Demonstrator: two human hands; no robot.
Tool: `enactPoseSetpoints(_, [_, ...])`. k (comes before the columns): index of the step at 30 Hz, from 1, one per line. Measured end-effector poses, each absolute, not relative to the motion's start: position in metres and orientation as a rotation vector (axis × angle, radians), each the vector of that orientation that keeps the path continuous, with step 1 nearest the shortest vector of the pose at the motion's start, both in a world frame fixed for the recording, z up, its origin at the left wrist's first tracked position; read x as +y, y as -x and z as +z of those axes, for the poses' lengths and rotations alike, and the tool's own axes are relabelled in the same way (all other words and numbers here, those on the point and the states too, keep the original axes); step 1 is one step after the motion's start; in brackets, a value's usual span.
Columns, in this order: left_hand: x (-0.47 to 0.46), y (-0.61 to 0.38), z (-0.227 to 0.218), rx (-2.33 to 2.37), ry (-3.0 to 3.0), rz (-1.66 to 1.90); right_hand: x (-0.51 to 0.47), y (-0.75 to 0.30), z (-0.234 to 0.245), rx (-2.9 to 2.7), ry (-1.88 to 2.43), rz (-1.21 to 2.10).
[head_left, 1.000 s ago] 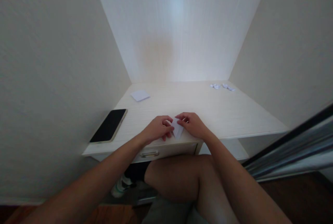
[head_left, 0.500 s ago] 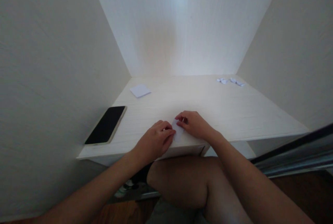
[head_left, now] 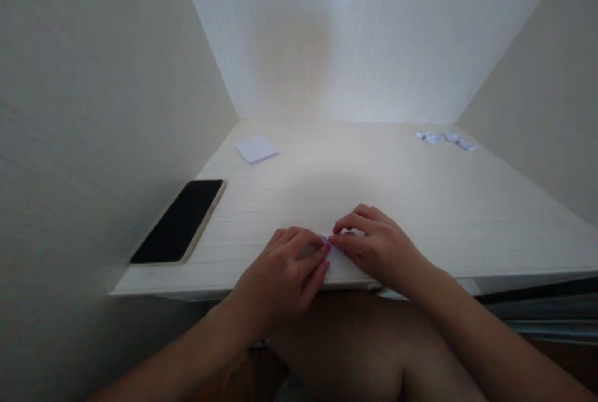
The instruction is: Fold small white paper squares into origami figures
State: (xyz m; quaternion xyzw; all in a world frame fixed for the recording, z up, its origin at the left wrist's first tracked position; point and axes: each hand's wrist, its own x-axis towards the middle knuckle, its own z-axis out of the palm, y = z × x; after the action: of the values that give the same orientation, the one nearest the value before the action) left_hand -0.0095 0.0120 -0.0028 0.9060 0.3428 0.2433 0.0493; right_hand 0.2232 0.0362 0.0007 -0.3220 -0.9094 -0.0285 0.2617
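A small piece of white paper (head_left: 335, 263) lies at the front edge of the desk, mostly covered by my fingers. My left hand (head_left: 294, 265) is closed on its left side, thumb and fingers pressed together over the paper. From the right, my right hand (head_left: 374, 239) pinches the upper part of the same paper, its thumb and fingertips near my left fingertips. The exact shape and folds of the paper are hidden by my hands.
At the left on the white desk (head_left: 280, 196) lies a phone (head_left: 180, 222) with a dark screen. Behind it sits a square stack of white paper (head_left: 256, 148). Several small folded paper pieces (head_left: 446, 139) lie at the back right. Walls enclose three sides.
The camera view has shifted closer to the desk. My hands have come nearer together over the paper, which is more covered than before. The other objects stay in place.
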Motion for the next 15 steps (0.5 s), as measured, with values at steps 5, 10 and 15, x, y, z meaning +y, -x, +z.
enactPoseSetpoints(5, [0.0131, 0.0098, -0.0023, 1.070, -2.723, 0.783, 0.0350, -0.2241, 0.0008, -2.487, 0.857, -0.022])
enactPoseSetpoints(10, [0.0126, 0.0118, -0.0038, 1.069, -2.724, 0.781, 0.0344, -0.2261, 0.0003, -2.521, 0.833, -0.045])
enactPoseSetpoints(15, [0.0124, 0.0120, -0.0036, 1.065, -2.722, 0.780, 0.0328, -0.2278, 0.0041, -2.579, 0.801, -0.074])
